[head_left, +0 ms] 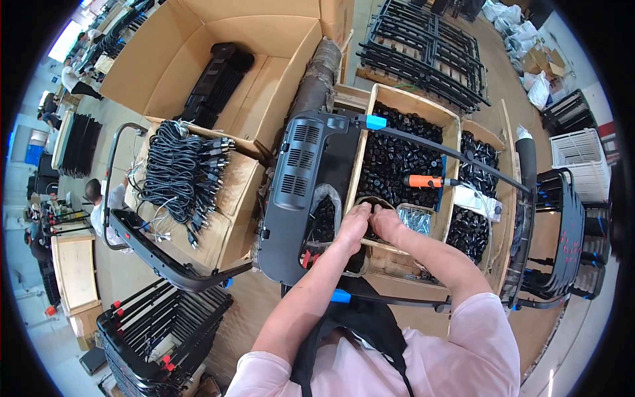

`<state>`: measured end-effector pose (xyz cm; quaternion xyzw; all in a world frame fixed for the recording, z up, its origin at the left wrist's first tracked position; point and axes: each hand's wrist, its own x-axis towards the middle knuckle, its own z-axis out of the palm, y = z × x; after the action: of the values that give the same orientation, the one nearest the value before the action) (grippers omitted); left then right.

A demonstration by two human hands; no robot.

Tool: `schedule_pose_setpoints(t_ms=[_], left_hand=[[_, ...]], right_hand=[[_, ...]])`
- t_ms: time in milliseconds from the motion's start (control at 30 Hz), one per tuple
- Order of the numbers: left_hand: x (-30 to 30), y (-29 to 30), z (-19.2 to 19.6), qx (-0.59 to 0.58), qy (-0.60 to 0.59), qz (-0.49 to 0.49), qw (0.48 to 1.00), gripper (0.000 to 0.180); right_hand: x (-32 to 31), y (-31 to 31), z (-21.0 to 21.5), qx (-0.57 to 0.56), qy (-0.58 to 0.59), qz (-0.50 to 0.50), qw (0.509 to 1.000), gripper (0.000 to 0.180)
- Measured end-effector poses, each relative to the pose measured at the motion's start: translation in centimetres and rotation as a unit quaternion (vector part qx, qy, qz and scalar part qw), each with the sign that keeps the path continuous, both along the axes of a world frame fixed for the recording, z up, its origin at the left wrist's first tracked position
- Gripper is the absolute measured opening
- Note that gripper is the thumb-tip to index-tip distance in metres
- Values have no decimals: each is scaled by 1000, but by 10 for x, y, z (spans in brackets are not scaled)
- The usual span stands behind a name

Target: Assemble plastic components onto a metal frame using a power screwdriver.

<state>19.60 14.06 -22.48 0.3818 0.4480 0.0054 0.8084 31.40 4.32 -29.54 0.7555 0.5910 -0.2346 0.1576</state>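
Observation:
Both hands meet over a small brown container [378, 202] at the near left corner of a wooden crate [452, 126]. My left hand [355, 223] has its fingers curled together; my right hand [386, 222] is closed beside it, fingertips bent down. What they pinch, if anything, is too small or hidden to make out. Right of them is a tray of small silvery screws [414, 220]. Many black round plastic parts [397, 155] fill the crate, and an orange power screwdriver [425, 180] lies on top of them.
A dark frame [489, 165] with blue corner pieces spans the crate, its grey vented housing [297, 165] at left. Farther left, bundled black cables [178, 172] lie on cardboard beside a large open carton [225, 30]. Black frames [159, 331] stack at lower left; co-workers are far left.

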Motion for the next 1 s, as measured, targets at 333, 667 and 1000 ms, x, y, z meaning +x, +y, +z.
schedule_pose_setpoints(t_ms=[333, 667, 1000], left_hand=[[48, -16, -81, 15, 126, -1, 992, 44], [52, -5, -100, -140, 108, -63, 982, 19], [30, -13, -49, -117, -136, -75, 981, 34]], right_hand=[[17, -27, 44, 165, 145, -175, 960, 25], [79, -76, 10, 285, 359, -652, 603, 50], [117, -43, -42, 451, 324, -638, 534, 55]])
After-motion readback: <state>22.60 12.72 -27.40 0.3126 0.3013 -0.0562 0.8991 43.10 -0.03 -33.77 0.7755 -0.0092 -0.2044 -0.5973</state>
